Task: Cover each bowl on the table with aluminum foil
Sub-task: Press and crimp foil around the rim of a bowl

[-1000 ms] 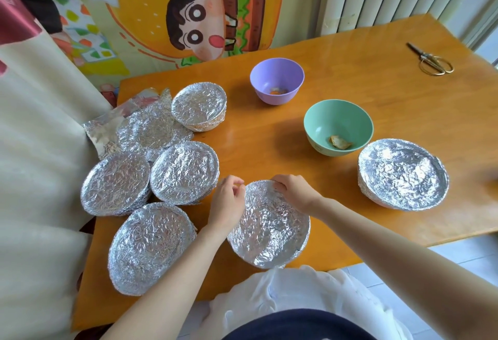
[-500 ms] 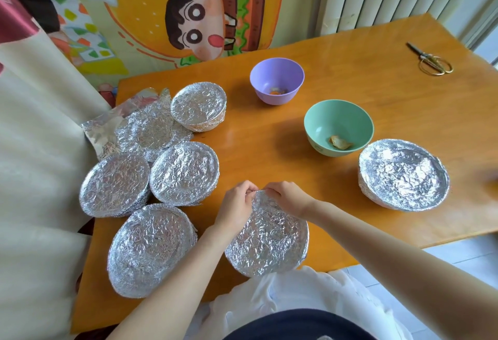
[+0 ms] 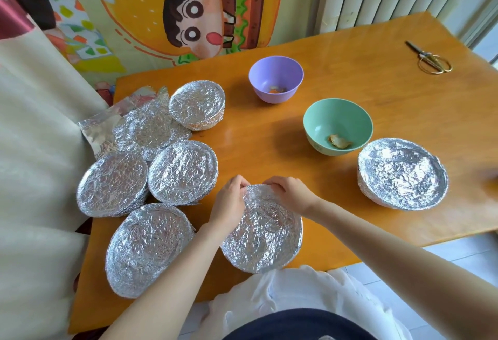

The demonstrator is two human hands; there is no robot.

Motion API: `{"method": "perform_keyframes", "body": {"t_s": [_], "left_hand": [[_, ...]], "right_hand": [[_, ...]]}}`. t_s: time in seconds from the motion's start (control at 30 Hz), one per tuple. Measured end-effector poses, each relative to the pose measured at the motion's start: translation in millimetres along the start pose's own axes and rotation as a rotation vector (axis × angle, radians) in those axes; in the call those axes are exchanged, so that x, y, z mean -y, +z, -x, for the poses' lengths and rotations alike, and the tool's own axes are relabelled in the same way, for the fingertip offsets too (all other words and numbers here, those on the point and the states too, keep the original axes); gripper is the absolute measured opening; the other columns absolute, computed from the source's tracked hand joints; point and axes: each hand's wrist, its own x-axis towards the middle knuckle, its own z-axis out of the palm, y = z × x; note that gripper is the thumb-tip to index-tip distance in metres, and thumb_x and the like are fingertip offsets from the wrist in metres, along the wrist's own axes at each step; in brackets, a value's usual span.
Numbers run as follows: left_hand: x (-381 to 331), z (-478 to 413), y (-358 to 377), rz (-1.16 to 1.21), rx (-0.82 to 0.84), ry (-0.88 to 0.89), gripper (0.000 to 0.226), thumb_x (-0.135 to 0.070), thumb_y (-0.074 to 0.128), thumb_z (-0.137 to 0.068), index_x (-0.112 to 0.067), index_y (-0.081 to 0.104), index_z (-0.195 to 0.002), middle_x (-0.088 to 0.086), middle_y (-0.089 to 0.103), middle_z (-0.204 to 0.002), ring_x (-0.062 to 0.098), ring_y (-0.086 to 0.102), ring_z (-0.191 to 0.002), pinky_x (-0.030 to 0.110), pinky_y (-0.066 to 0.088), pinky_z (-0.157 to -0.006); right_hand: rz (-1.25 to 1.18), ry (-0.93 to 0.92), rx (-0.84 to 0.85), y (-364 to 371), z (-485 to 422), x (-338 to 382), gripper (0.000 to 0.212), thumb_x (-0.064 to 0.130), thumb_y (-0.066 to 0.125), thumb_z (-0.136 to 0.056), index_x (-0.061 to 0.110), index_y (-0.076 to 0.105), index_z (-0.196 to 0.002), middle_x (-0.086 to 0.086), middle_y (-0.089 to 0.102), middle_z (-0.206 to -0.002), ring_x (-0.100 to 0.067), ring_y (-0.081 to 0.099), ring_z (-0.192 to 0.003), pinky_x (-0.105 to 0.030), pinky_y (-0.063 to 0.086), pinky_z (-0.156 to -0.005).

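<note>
**Far rim pinched down on the near bowl; two bowls left bare**

Lower centre of frame: a foil-wrapped bowl (image 3: 262, 232) is held at the near edge of the table (image 3: 350, 91). It is tipped so that its mouth faces the wearer. The tilt is judged deliberate, since it brings the far rim up within reach of both sets of fingers.

The left hand (image 3: 229, 205) and right hand (image 3: 289, 194) are set close together at the top of that rim. The fingers of both are curled and pinched on the foil edge, which is being pressed over the lip. Around the rest of the rim the foil is seen already folded down. Whether the fold under the fingers is fully seated cannot be told.

Left of frame: a cluster of four finished bowls (image 3: 182, 171) is packed tightly, probably to free working space. Loose foil sheets (image 3: 151, 132) lie among them near the table's left edge. These are judged to be the supply, kept within reach.

Right of frame: a fifth covered bowl (image 3: 403, 174) stands alone.

Upper centre: a purple bowl (image 3: 275, 78) and a green bowl (image 3: 338, 126) are left open, with a scrap of food in each. They are taken to be the remaining work.

Upper right: scissors (image 3: 429, 58) are laid well apart from the hands.

Progress is judged late: five bowls closed, one in hand, two to go.
</note>
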Motion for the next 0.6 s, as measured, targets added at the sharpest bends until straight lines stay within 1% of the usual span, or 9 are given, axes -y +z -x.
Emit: {"method": "perform_keyframes", "body": {"t_s": [0.07,0.1,0.17,0.23,0.33,0.4,0.47,0.53,0.6], "left_hand": [[3,-2,-3,0.008,-0.038,-0.036,0.017,0.000,0.042,-0.097,-0.009,0.052,-0.108,0.007,0.059,-0.116,0.019,0.058,-0.105,0.008,0.040,-0.058],[4,-2,-3,0.010,-0.050,-0.055,0.017,0.000,0.042,-0.097,-0.009,0.051,-0.109,0.008,0.059,-0.118,0.019,0.058,-0.108,0.010,0.039,-0.057],[7,-2,-3,0.010,-0.054,-0.084,0.021,0.003,0.042,-0.096,-0.009,0.051,-0.111,0.010,0.060,-0.120,0.018,0.056,-0.115,0.012,0.040,-0.063],[7,-2,-1,0.005,-0.053,-0.099,0.025,0.005,0.041,-0.095,-0.008,0.051,-0.113,0.012,0.061,-0.120,0.017,0.054,-0.119,0.017,0.043,-0.071],[7,0,1,0.011,-0.066,-0.117,0.026,0.007,0.041,-0.094,-0.007,0.051,-0.114,0.013,0.061,-0.119,0.019,0.055,-0.118,0.022,0.047,-0.076],[6,1,0,0.033,-0.082,-0.147,0.025,0.008,0.040,-0.094,-0.006,0.050,-0.113,0.013,0.060,-0.118,0.019,0.055,-0.116,0.025,0.048,-0.078],[5,2,-1,0.029,-0.084,-0.194,0.025,0.008,0.038,-0.094,-0.006,0.048,-0.112,0.013,0.060,-0.110,0.022,0.057,-0.102,0.029,0.047,-0.071],[6,1,-3,-0.019,-0.026,-0.214,0.023,0.008,0.033,-0.093,-0.005,0.043,-0.109,0.011,0.056,-0.092,0.018,0.049,-0.074,0.025,0.036,-0.055],[5,1,-5,-0.030,0.058,-0.196,0.014,-0.001,0.032,-0.097,-0.006,0.041,-0.106,0.004,0.047,-0.077,0.014,0.039,-0.060,0.023,0.027,-0.047]], "right_hand": [[-0.030,0.023,-0.016,-5,-2,-1,0.033,0.010,0.037,-0.100,0.008,0.058,-0.125,-0.006,0.060,-0.128,-0.024,0.053,-0.118,-0.024,0.035,-0.092],[-0.034,0.032,-0.020,-6,-2,-2,0.033,0.010,0.037,-0.099,0.008,0.059,-0.124,-0.007,0.061,-0.126,-0.025,0.054,-0.117,-0.025,0.036,-0.091],[-0.027,0.037,-0.021,-5,-2,-3,0.032,0.008,0.038,-0.099,0.005,0.062,-0.119,-0.010,0.064,-0.119,-0.027,0.057,-0.110,-0.027,0.039,-0.083],[-0.006,0.040,-0.033,0,-3,-4,0.032,0.006,0.038,-0.099,0.005,0.061,-0.120,-0.011,0.065,-0.117,-0.028,0.057,-0.107,-0.026,0.037,-0.078],[0.019,0.035,-0.036,2,-6,-4,0.032,0.007,0.037,-0.100,0.006,0.060,-0.122,-0.012,0.064,-0.119,-0.029,0.057,-0.108,-0.029,0.039,-0.081],[0.016,0.029,-0.043,0,-9,-2,0.032,0.009,0.037,-0.100,0.006,0.061,-0.121,-0.010,0.064,-0.120,-0.028,0.058,-0.108,-0.025,0.038,-0.081],[0.004,0.034,-0.064,-4,-11,-1,0.033,0.012,0.035,-0.101,0.006,0.059,-0.123,-0.009,0.063,-0.123,-0.027,0.057,-0.112,-0.026,0.040,-0.087],[0.030,0.051,-0.057,-8,-12,-2,0.034,0.014,0.035,-0.101,0.006,0.056,-0.126,-0.011,0.061,-0.126,-0.029,0.056,-0.114,-0.031,0.042,-0.093],[0.055,0.061,-0.037,-10,-11,-4,0.033,0.014,0.036,-0.101,0.006,0.058,-0.125,-0.009,0.062,-0.125,-0.027,0.056,-0.113,-0.024,0.039,-0.087]]}}
